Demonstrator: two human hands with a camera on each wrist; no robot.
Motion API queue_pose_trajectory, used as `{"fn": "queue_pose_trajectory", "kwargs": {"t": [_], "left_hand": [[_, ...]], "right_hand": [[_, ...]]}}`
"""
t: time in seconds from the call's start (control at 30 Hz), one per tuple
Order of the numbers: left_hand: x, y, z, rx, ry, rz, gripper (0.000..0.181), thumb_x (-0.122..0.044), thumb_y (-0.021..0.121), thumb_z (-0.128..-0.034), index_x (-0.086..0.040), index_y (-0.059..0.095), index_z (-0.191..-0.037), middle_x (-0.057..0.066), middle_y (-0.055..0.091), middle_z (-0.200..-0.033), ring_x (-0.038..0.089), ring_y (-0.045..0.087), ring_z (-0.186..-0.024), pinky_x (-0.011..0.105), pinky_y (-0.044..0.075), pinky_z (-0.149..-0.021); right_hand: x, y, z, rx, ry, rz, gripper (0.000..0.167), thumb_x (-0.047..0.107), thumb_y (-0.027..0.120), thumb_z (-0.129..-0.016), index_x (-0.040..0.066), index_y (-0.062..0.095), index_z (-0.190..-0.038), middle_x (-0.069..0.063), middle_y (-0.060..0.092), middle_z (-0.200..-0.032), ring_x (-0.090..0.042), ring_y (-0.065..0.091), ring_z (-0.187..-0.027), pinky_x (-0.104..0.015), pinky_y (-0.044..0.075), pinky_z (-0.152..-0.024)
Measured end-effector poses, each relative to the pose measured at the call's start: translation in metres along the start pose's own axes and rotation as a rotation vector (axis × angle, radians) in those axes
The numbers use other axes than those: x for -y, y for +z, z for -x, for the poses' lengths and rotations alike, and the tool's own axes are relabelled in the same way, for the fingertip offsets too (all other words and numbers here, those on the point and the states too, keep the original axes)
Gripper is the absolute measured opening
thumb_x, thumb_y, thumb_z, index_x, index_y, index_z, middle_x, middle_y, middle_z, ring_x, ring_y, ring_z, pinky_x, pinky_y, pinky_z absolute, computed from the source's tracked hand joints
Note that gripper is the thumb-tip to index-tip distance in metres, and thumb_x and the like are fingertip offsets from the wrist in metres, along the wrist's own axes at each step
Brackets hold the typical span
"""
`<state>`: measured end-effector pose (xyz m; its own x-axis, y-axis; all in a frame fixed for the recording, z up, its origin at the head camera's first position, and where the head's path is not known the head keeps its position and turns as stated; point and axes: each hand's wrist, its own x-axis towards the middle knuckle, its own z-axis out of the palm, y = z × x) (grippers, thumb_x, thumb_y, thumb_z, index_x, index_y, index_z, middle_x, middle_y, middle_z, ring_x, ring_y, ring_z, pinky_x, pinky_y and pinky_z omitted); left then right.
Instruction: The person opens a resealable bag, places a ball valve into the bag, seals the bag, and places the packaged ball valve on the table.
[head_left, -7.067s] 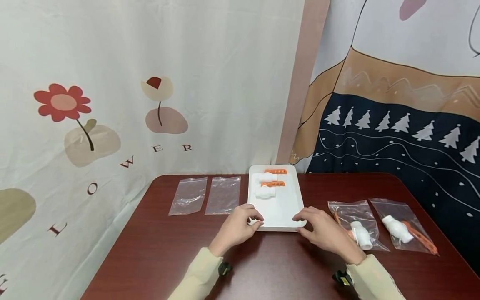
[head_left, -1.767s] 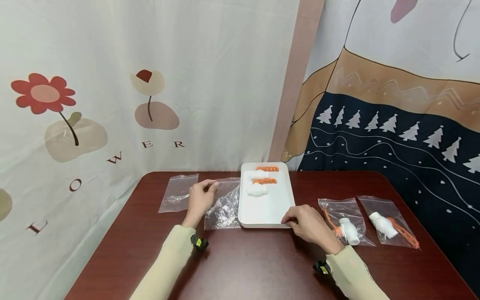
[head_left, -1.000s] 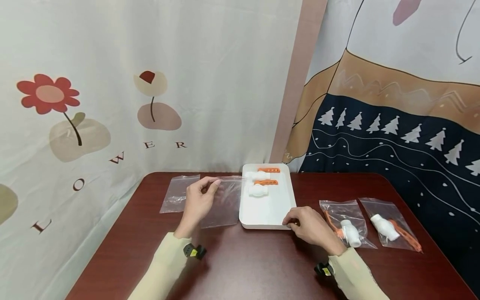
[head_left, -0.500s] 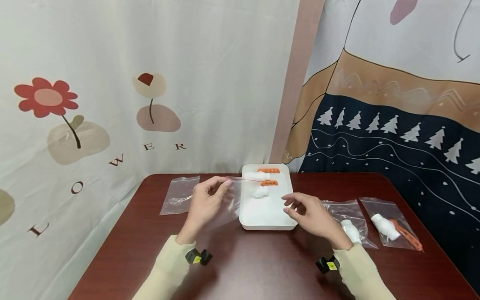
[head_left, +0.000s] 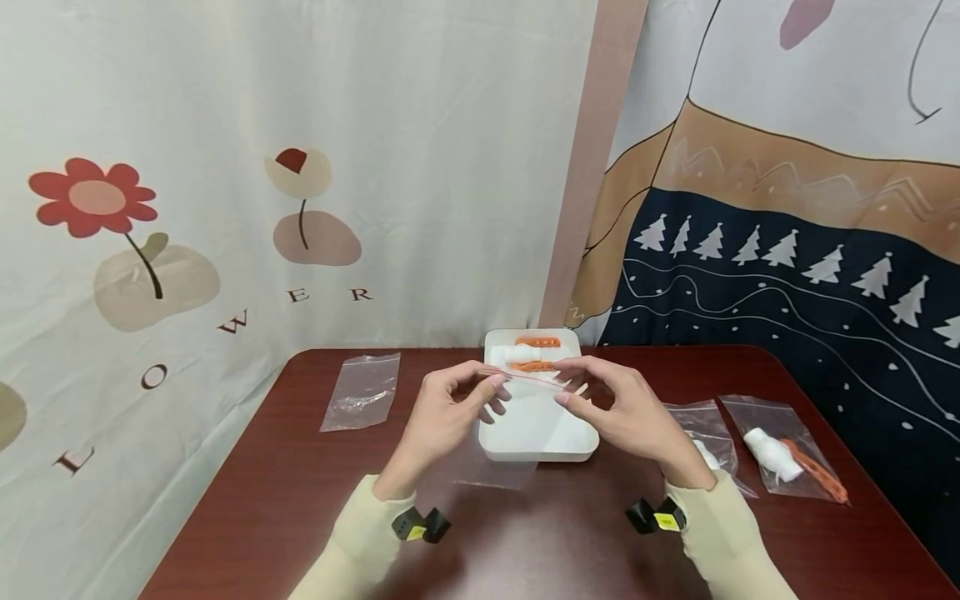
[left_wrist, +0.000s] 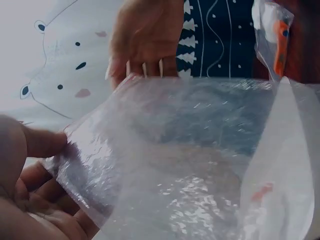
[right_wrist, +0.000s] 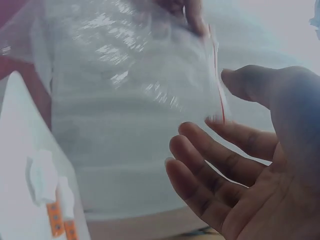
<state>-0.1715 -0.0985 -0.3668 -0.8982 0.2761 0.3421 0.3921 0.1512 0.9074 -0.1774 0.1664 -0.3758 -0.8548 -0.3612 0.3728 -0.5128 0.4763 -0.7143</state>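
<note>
My left hand (head_left: 453, 408) pinches the top corner of a clear zip bag (left_wrist: 165, 125) between thumb and fingers. The bag hangs over the white tray (head_left: 555, 454), its red-lined zip edge stretching to the right. My right hand (head_left: 626, 408) is at the bag's other top corner; in the right wrist view its index fingertip touches the edge, while the thumb stands apart from it. In the tray lie orange strips (head_left: 538, 342) with holes and white tube-like pieces (head_left: 527, 353), partly hidden by the bag and hands.
Another flat zip bag (head_left: 363, 392) lies on the brown table (head_left: 300, 500) at the left. At the right lie two filled bags, the outer filled bag (head_left: 787, 454) showing a white piece and an orange strip. Printed curtains stand behind the table.
My left hand has lifted the zip bag off the table and carried it right, over the tray. My right hand has left the tray's edge and risen to the bag's other corner.
</note>
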Motion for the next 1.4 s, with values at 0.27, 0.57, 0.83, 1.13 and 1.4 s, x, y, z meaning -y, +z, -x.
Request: {"fn": "queue_pose_trajectory", "kwargs": {"t": [0.27,0.57,0.83,1.13,1.4], "left_hand": [[-0.001,0.019,-0.003,0.118,-0.044,0.0,0.014,-0.018,0.069,-0.099,-0.007,0.077,-0.103,0.015,0.074,-0.087,0.029,0.072,-0.072,0.036,0.062,-0.064],[0.001,0.023,0.0,0.166,-0.047,-0.054,0.012,-0.018,0.07,-0.0979,-0.01,0.078,-0.1,0.015,0.075,-0.091,0.028,0.072,-0.071,0.034,0.062,-0.064],[0.002,0.019,0.001,0.163,-0.04,-0.093,0.011,-0.022,0.07,-0.0984,-0.015,0.079,-0.099,0.006,0.077,-0.089,0.021,0.072,-0.069,0.034,0.061,-0.064],[0.003,0.021,0.001,0.116,-0.001,-0.136,0.008,-0.021,0.07,-0.0979,-0.018,0.078,-0.098,0.003,0.076,-0.084,0.016,0.069,-0.07,0.025,0.056,-0.061],[-0.001,0.023,0.005,-0.042,0.123,-0.241,0.023,-0.019,0.081,-0.0888,-0.02,0.074,-0.111,-0.003,0.074,-0.096,0.008,0.067,-0.089,0.027,0.059,-0.075]], "right_hand": [[0.009,0.006,-0.005,-0.006,-0.058,-0.024,0.016,0.022,0.076,-0.094,0.019,0.076,-0.109,0.006,0.076,-0.098,-0.009,0.06,-0.076,-0.023,0.049,-0.063],[0.009,0.008,-0.003,0.027,-0.096,-0.031,0.005,0.017,0.076,-0.093,0.022,0.077,-0.092,0.009,0.069,-0.079,-0.006,0.058,-0.071,-0.022,0.048,-0.057],[0.011,0.005,-0.004,0.123,-0.079,-0.026,0.005,0.017,0.076,-0.094,0.022,0.078,-0.092,0.011,0.07,-0.079,-0.006,0.06,-0.072,-0.023,0.052,-0.061],[0.015,0.003,-0.003,0.164,-0.074,0.014,0.007,0.017,0.077,-0.092,0.023,0.078,-0.089,0.015,0.067,-0.073,-0.004,0.058,-0.069,-0.023,0.053,-0.064],[0.019,0.003,-0.001,0.149,-0.037,0.01,0.01,0.023,0.08,-0.091,0.026,0.076,-0.082,0.016,0.064,-0.068,-0.003,0.057,-0.065,-0.022,0.052,-0.061]]}}
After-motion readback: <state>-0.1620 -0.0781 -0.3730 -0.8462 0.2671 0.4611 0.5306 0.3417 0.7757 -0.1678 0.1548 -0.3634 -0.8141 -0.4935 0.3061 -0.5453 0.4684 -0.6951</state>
